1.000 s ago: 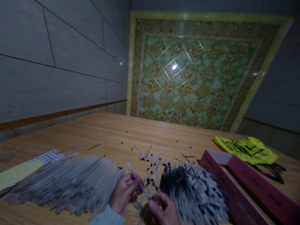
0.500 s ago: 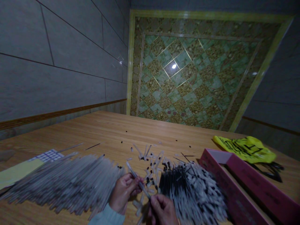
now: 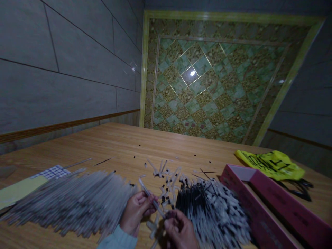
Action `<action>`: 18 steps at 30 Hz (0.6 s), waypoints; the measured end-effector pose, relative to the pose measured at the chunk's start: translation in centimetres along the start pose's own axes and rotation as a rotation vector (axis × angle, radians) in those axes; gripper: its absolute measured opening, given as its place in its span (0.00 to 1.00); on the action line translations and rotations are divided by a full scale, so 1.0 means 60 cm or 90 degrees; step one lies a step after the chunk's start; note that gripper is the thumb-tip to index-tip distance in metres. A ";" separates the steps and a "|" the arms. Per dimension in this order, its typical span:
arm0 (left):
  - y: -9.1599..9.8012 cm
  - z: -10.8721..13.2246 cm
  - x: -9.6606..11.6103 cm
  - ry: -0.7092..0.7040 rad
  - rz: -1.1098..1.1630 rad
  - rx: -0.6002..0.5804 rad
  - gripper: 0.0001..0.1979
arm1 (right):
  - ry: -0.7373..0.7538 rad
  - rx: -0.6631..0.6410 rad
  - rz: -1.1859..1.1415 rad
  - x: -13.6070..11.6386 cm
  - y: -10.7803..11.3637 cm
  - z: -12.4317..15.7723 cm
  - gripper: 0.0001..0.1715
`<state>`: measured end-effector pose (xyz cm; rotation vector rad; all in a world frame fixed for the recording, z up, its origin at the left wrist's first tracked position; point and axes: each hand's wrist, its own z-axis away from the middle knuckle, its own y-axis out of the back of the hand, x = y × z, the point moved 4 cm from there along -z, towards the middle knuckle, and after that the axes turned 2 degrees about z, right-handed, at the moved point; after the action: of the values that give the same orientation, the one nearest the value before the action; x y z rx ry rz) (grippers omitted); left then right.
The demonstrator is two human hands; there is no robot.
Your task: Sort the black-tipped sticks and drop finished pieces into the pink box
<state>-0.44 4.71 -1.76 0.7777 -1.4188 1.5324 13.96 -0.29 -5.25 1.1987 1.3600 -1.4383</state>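
Observation:
My left hand [image 3: 137, 211] is closed around the middle of a thin translucent tube [image 3: 147, 191], which slants from upper left to lower right. At the tube's near end, the fingers of my right hand [image 3: 181, 228] are pinched together over something small and dark, too blurred to make out. Left of my left hand lies a wide pile of similar clear tubes [image 3: 85, 202]. Short clear caps with black plugs [image 3: 166, 190] are scattered beyond my hands. Beside my right hand is a dense heap of thin sticks with black and whitish ends [image 3: 215, 211].
A long dark-red open box [image 3: 272, 204] stands at the right, with a yellow printed bag [image 3: 272, 164] behind it. Yellow paper [image 3: 23, 190] and a checked sheet [image 3: 50, 172] lie at the left. Tiny black bits dot the wooden table [image 3: 166, 138].
My right hand's fingers have shifted slightly up and loosened around the tube's near end, where a dark bit now shows. The left hand and tube have barely moved.

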 end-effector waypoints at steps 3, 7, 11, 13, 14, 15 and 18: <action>-0.002 0.000 -0.001 0.001 0.001 -0.005 0.17 | -0.020 -0.077 0.048 0.000 -0.003 0.000 0.28; -0.006 0.004 0.000 -0.008 0.004 0.007 0.17 | 0.021 -0.058 0.097 -0.005 0.004 -0.001 0.26; -0.009 0.006 -0.001 0.001 0.020 0.022 0.18 | 0.058 0.026 0.116 -0.001 0.008 -0.001 0.26; -0.009 0.006 -0.003 0.016 0.022 0.025 0.18 | 0.086 0.052 0.150 -0.004 0.008 0.000 0.25; -0.008 0.006 -0.004 0.020 0.022 0.031 0.19 | 0.100 0.063 0.177 -0.007 0.009 0.002 0.25; -0.006 0.005 -0.005 0.020 0.020 0.040 0.19 | 0.115 0.075 0.211 -0.012 0.010 0.003 0.23; 0.000 0.002 -0.005 0.008 0.013 0.067 0.19 | 0.164 0.120 0.312 -0.033 0.014 0.011 0.16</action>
<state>-0.33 4.53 -2.00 0.8168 -1.3498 1.6354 15.14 -1.13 -3.53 1.7468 1.0044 -1.1022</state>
